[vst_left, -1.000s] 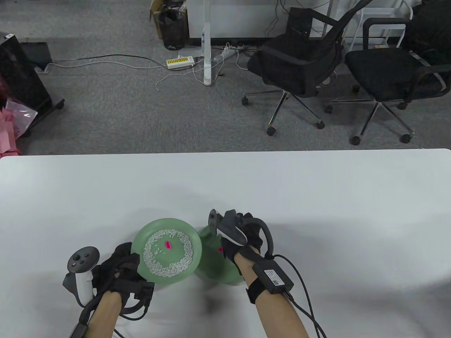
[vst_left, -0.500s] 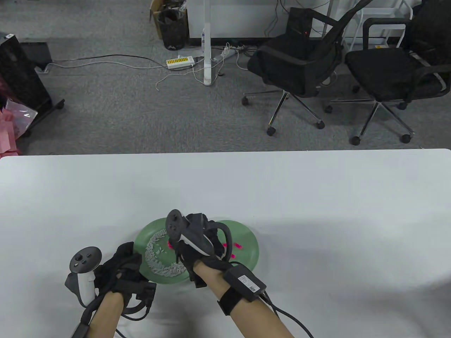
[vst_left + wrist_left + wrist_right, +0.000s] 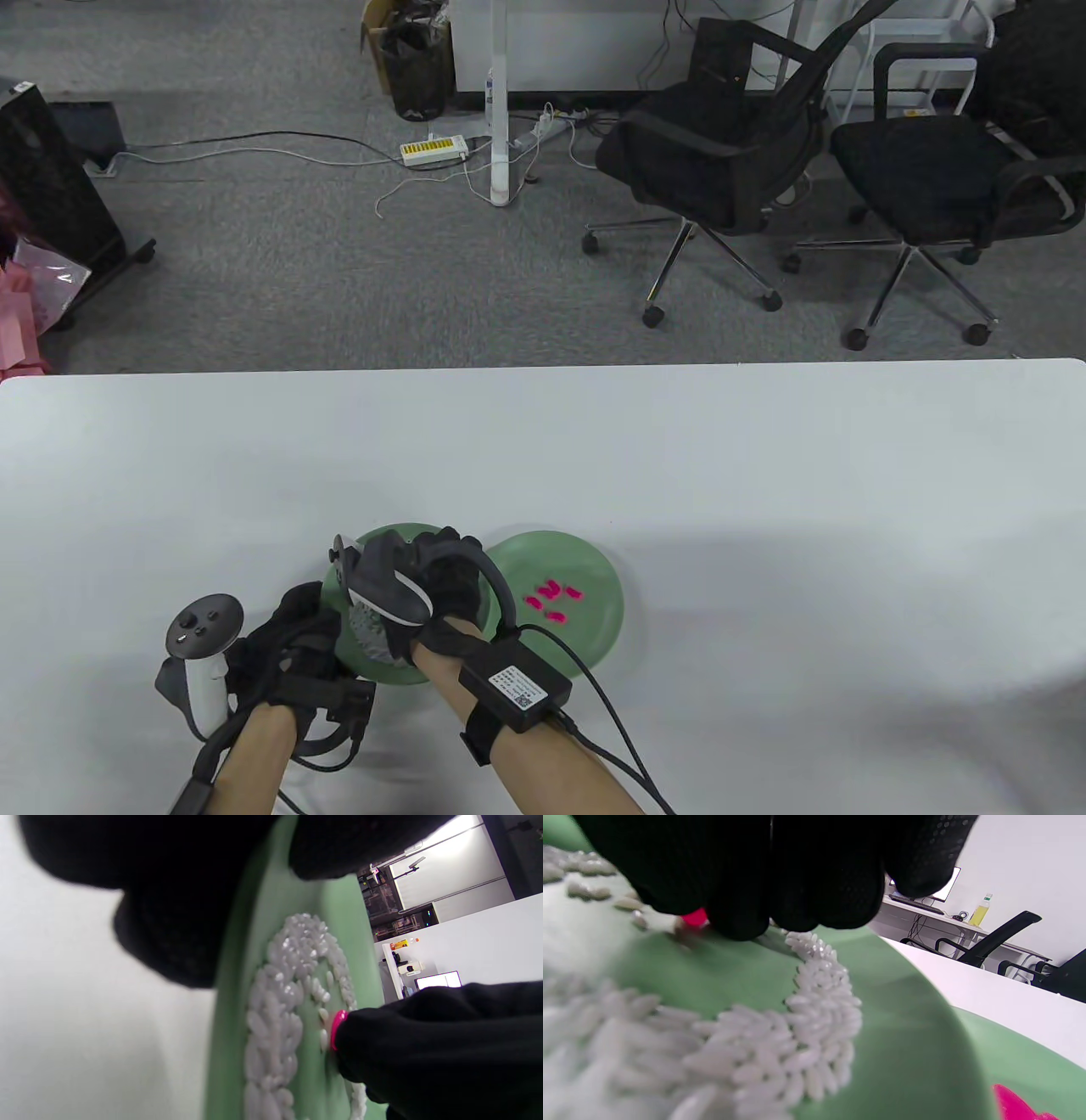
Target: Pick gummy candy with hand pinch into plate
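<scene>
The rice plate (image 3: 356, 654) is gripped at its rim by the left hand (image 3: 288, 649). A candy (image 3: 337, 1028) – its long axis hidden – is touched by the right hand (image 3: 441, 586); an actual pinch cannot be told. Five candies (image 3: 551, 598) lie on the plate (image 3: 594, 628) beside.

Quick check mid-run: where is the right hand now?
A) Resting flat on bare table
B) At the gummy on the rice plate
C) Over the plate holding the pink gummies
B: the right hand is down on the rice plate, its fingertips at the pink gummy.
</scene>
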{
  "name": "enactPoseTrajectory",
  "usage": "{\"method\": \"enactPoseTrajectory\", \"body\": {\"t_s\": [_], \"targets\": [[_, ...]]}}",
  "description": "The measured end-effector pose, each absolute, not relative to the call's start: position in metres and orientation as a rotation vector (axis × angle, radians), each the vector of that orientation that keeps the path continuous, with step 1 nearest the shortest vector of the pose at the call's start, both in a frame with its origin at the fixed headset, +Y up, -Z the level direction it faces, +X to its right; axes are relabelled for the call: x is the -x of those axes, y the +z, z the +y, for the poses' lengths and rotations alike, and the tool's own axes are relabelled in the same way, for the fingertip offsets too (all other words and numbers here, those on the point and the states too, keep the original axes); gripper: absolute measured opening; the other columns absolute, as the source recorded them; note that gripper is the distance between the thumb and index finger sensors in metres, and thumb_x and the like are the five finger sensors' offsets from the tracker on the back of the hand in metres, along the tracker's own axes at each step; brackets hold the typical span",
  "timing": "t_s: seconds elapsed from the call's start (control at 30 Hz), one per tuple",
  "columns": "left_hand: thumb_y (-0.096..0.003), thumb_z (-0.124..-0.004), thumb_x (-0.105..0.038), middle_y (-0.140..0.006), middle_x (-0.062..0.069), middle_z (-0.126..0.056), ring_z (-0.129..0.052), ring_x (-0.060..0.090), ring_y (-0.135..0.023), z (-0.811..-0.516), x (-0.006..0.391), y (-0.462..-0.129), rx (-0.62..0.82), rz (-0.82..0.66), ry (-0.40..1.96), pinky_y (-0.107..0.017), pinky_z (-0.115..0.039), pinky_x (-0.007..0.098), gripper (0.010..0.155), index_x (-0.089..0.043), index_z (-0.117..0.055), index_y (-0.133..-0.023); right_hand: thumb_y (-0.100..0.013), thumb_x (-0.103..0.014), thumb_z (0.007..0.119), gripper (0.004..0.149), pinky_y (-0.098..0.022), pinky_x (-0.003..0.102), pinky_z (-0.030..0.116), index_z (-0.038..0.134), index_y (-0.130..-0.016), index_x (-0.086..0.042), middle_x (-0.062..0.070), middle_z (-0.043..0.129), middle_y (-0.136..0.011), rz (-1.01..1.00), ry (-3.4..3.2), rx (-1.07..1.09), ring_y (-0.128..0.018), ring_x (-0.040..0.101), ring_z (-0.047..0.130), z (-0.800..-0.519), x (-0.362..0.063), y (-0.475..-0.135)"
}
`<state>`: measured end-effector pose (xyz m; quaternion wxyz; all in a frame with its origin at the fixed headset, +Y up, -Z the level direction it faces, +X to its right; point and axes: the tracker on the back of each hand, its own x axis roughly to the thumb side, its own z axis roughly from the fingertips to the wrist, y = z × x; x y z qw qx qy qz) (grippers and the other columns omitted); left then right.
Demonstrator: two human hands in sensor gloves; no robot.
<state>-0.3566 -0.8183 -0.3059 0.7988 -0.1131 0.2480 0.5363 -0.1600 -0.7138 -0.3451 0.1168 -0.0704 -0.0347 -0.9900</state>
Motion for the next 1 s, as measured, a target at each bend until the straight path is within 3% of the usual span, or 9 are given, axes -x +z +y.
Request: {"method": "enactPoseTrajectory", "body": {"t_s": [0.63, 0.87, 1.0], "targets": [[-0.0423, -0.079, -0.031, -0.079, 0.001, -0.099, -0.109, 0.030, -0.023, -0.817, 0.352, -0.306, 0.241, 0.507, 1.139, -0.015, -0.093, 0.030, 0.056, -0.025, -0.074, -0.097, -0.033, -0.043, 0.091, 0.041, -0.064, 0.053, 0.070, 0.096, -0.068, -0.024, -0.002, 0.091, -0.080, -0.109, -2.960, 0.224, -0.073, 0.028, 0.088, -0.714, 0.159, -0.346], [-0.0424, -0.080, -0.031, -0.078, 0.000, -0.100, -0.110, 0.029, -0.023, -0.817, 0.354, -0.305, 0.256, 0.524, 1.156, -0.015, -0.094, 0.030, 0.055, -0.025, -0.075, -0.097, -0.032, -0.045, 0.089, 0.041, -0.064, 0.053, 0.071, 0.095, -0.067, -0.023, -0.002, 0.091, -0.079, -0.091, -3.024, 0.292, -0.072, 0.029, 0.088, -0.695, 0.143, -0.343], [-0.0425, -0.080, -0.030, -0.079, 0.001, -0.100, -0.109, 0.030, -0.024, -0.821, 0.362, -0.306, 0.244, 0.556, 1.160, -0.015, -0.093, 0.031, 0.055, -0.025, -0.075, -0.097, -0.032, -0.045, 0.089, 0.041, -0.064, 0.053, 0.071, 0.095, -0.067, -0.023, -0.002, 0.090, -0.079, 0.005, -3.056, 0.268, -0.072, 0.028, 0.088, -0.676, 0.113, -0.349]]}}
